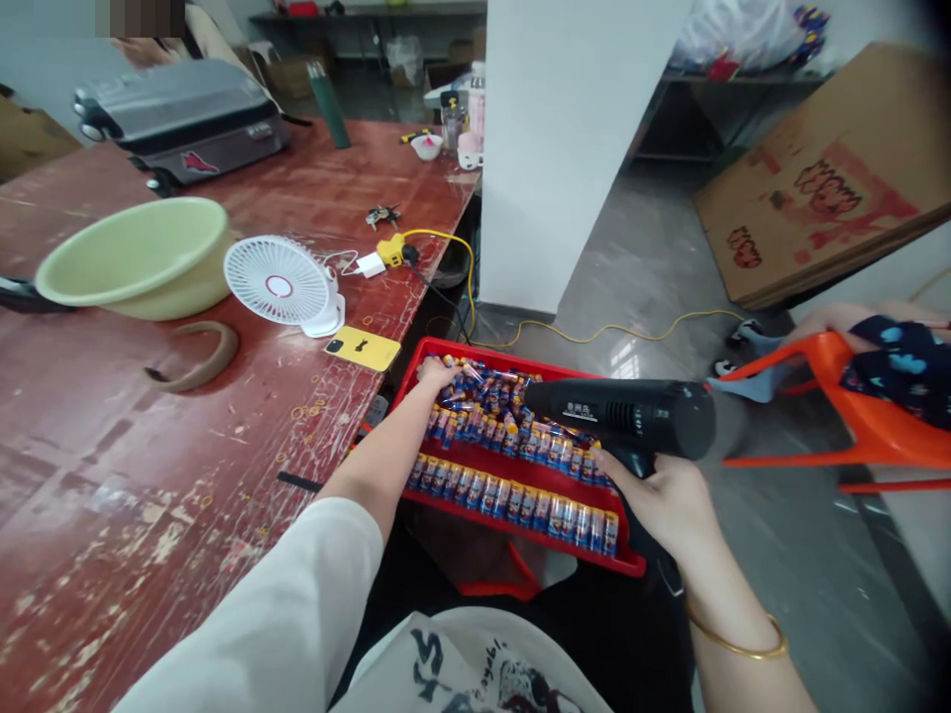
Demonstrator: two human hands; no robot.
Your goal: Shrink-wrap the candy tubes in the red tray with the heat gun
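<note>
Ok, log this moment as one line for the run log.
left hand: on small bottles in red tray | right hand: gripping black heat gun, nozzle leftward over tray

A worn red counter point(149, 446) fills the left. A white pillar point(565, 149) rises at the far centre from a grey glossy floor point(788, 535). Shelves point(371, 20) line the far wall. A cardboard sheet point(824, 168) leans at right.

A white sleeve point(297, 604) on the left arm, a gold bangle point(735, 644) on the right.
</note>
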